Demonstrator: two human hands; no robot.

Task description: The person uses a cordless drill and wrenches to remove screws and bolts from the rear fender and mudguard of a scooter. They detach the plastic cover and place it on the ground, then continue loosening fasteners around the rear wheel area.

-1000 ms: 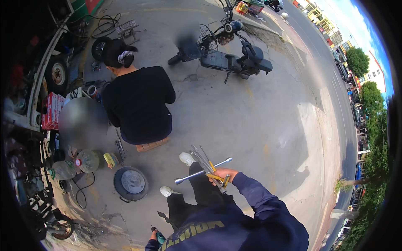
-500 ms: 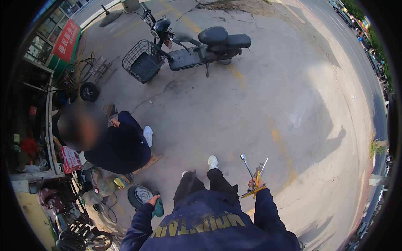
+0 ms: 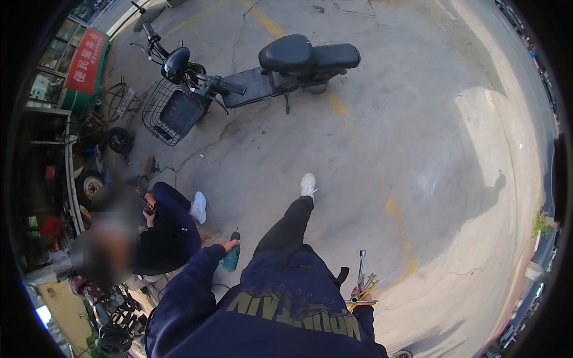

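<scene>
In my left hand (image 3: 228, 245), closed, is a teal and black cordless drill (image 3: 231, 258), its black front end pointing forward. My right hand (image 3: 358, 292) grips a bundle of hand tools. A silver socket wrench (image 3: 362, 267) stands up out of it, beside a thin metal shaft (image 3: 383, 283) and yellow-handled pieces; some are too small to tell apart. Ahead of me, left of the middle, a black electric scooter (image 3: 256, 92) stands on the pavement with a wire front basket (image 3: 173, 113), apart from both hands.
At the left a seated person (image 3: 164, 235) in dark clothes holds a small dark object. Near the stall front lie a wheel (image 3: 120, 140), another tyre (image 3: 91, 186) and hoses. A red and green sign (image 3: 88, 62) stands behind. Parked vehicles crowd the lower left; a road runs along the right.
I have stepped forward, and the scooter looks larger. The drill in my left hand is farther ahead, and the basin beside it has gone from sight. My right hand sits lower in the picture.
</scene>
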